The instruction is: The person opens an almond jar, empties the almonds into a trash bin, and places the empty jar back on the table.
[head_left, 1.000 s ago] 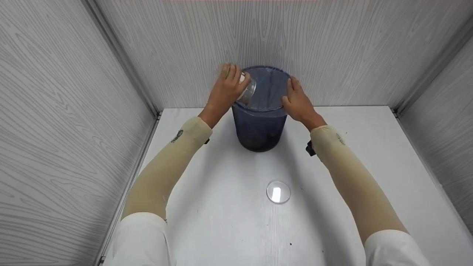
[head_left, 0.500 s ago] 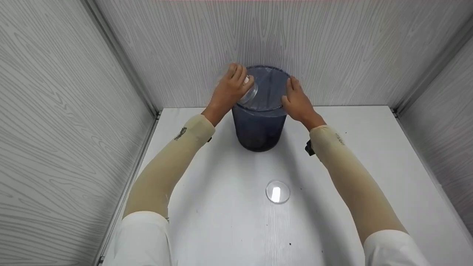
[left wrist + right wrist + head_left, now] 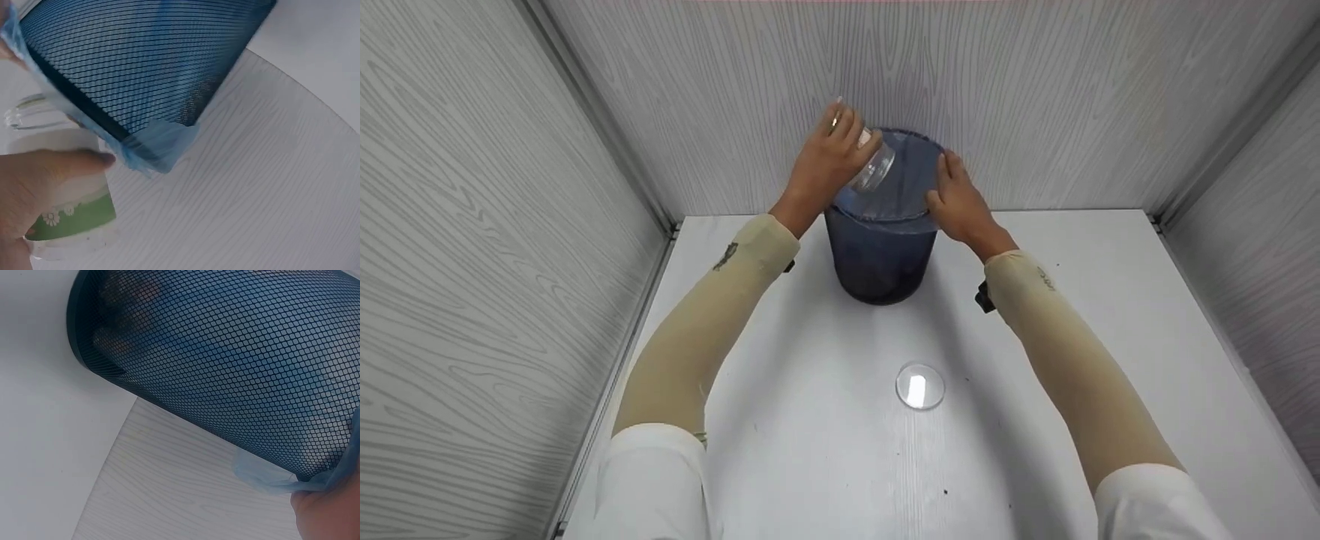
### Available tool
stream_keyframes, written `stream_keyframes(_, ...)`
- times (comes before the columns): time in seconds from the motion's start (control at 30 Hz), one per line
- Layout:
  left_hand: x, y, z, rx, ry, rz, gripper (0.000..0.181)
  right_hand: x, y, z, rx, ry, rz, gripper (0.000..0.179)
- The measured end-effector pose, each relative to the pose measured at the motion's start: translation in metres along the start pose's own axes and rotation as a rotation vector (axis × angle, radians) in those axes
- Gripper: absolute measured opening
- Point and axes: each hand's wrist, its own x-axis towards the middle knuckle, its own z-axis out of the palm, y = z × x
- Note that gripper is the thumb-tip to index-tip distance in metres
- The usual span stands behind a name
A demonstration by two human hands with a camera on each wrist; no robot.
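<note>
My left hand (image 3: 829, 161) grips a clear jar (image 3: 874, 169) tilted over the left side of a dark mesh trash can (image 3: 881, 262). In the left wrist view the jar (image 3: 79, 219) shows a green band with white flowers; the fingers of the left hand (image 3: 34, 185) wrap around it. A thin translucent blue bag (image 3: 163, 146) lines the can and folds over its rim. On the can's right side my right hand (image 3: 964, 206) holds the rim and bag edge. Through the mesh, blurred brownish shapes (image 3: 121, 320) show near the can's base; their kind is unclear.
A clear round lid (image 3: 920, 386) lies flat on the white table (image 3: 825, 450), in front of the can. Wood-patterned grey panels (image 3: 720, 97) stand behind and on both sides, with the can close to the back one.
My left hand has risen and shifted slightly right with the jar, whose end now sits higher over the can. The right hand keeps its hold on the rim.
</note>
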Motion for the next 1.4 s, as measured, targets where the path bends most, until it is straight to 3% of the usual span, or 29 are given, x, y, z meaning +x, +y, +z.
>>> stream_keyframes(0.2, 0.004, -0.001, -0.001, 0.003, -0.052, 0.075, 0.035, -0.001, -0.001, 0.001, -0.01, -0.011, 0.013, 0.07)
stream_keyframes(0.37, 0.004, 0.0, -0.001, -0.043, -0.133, 0.073, 0.038, 0.0, -0.002, 0.002, -0.009, -0.016, 0.012, 0.07)
stream_keyframes(0.6, 0.003, 0.0, -0.001, -0.043, -0.117, 0.038, 0.041, 0.001, -0.002, 0.004, 0.001, -0.015, 0.018, 0.07)
stream_keyframes(0.73, 0.001, 0.0, 0.0, 0.016, -0.132, -0.056, 0.043, 0.002, -0.002, 0.004, -0.004, -0.007, 0.007, 0.07)
stream_keyframes(0.83, -0.001, 0.001, 0.001, 0.044, -0.16, -0.089, 0.043, 0.002, -0.002, 0.005, -0.007, -0.004, -0.006, 0.071)
stream_keyframes(0.97, -0.004, 0.003, 0.001, -0.01, -0.179, -0.069, 0.038, 0.002, -0.002, 0.006, -0.016, -0.005, -0.01, 0.07)
stream_keyframes(1.23, -0.006, -0.001, -0.001, -0.119, -0.246, -0.147, 0.031, 0.002, -0.004, 0.006, -0.005, -0.01, -0.011, 0.07)
stream_keyframes(1.4, -0.011, -0.005, -0.002, -0.197, -0.277, -0.165, 0.047, 0.001, -0.005, 0.006, 0.004, -0.006, -0.013, 0.07)
